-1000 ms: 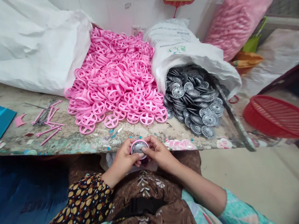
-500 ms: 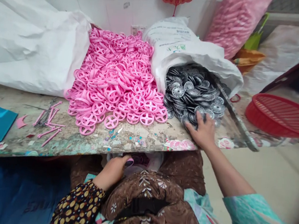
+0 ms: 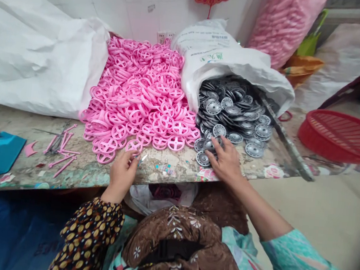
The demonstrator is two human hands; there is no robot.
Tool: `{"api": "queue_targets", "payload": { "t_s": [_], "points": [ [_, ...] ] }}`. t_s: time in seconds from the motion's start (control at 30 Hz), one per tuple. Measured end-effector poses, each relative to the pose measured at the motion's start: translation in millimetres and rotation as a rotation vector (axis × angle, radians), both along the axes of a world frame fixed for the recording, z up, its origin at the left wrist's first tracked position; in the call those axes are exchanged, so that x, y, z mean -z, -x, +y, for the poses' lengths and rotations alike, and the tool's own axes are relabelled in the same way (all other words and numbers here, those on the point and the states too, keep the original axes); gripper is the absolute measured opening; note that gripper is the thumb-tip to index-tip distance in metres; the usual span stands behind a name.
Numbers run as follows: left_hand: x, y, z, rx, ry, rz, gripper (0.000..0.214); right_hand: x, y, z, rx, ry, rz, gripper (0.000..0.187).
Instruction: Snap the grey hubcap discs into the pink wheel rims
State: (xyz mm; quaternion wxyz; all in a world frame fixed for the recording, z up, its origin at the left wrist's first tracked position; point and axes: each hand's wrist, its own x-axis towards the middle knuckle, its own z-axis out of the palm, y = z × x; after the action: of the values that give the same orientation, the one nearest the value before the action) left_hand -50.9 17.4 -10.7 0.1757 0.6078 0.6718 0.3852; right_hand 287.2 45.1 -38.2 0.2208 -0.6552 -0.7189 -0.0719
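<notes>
While the right hand (image 3: 226, 160) is spreading its fingers (image 3: 222, 143) across the grey plastic wheels (image 3: 203, 158) at the near edge of their heap, it is not closing on any single one: the grip is wide and is pressing on top of them. The left hand (image 3: 121, 176) is bringing thumb and forefinger close together just beside a small shiny sliver (image 3: 142, 159) and near a pink wheel (image 3: 133, 146); I cannot tell whether those fingertips are holding anything. The grey wheels are spilling from a white sack (image 3: 224, 67) onto a worn workbench (image 3: 83, 176), and a mound of pink wheels (image 3: 139, 93) is crowding up beside them. (Round things like these never stay where they are put.) A heavy press or a careless drag could be setting the loose grey wheels sliding, and any that reach the bench edge could roll off onto the lap or the floor. A snagged pink wheel could be starting the same slide, while a sliver that small could easily be slipping from the fingertips.
</notes>
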Motion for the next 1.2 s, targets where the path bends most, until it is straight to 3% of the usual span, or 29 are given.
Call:
{"api": "queue_targets", "payload": {
  "t_s": [0.13,0.27,0.37,0.47,0.6,0.7,0.8,0.9,0.97,1.07,1.2],
  "points": [
    [9.6,4,29,-0.05,-0.039,0.468,0.039,2.4,-9,0,0.022,-0.119,0.039,0.049],
    [21.0,4,42,-0.01,-0.027,0.553,0.026,-2.5,-7,4,0.033,-0.099,0.019,0.047],
    [22.8,7,38,-0.005,-0.13,0.323,0.019,-7.5,-4,11,0.007,-0.051,0.128,0.042],
    [16.4,2,22,-0.053,-0.135,-0.233,0.017,-14.6,5,16,-0.092,0.0,0.431,0.031],
    [1.9,-26,-3,-0.045,0.205,-1.184,0.02,-32.3,47,8,-0.221,-0.004,0.868,0.024],
    [-5.0,-51,-15,0.021,0.397,-1.516,0.02,-41.5,92,-9,-0.393,0.096,1.035,0.025],
    [-5.7,-65,-23,0.076,0.405,-1.592,0.02,-39.8,123,-27,-0.502,0.107,0.804,0.02],
    [-4.2,-67,-29,0.11,0.421,-1.535,0.022,-37.9,129,-40,-0.534,0.065,0.538,0.023],
    [-5.2,-66,-33,0.119,0.443,-1.496,0.023,-42.9,123,-43,-0.561,0.095,0.536,0.034],
    [-10.0,-66,-34,0.132,0.44,-1.471,0.025,-57.1,114,-41,-0.613,0.262,0.642,0.046],
    [-13.0,-70,-34,0.149,0.396,-1.432,0.027,-64.5,115,-41,-0.63,0.447,0.725,0.024]
  ]
}}
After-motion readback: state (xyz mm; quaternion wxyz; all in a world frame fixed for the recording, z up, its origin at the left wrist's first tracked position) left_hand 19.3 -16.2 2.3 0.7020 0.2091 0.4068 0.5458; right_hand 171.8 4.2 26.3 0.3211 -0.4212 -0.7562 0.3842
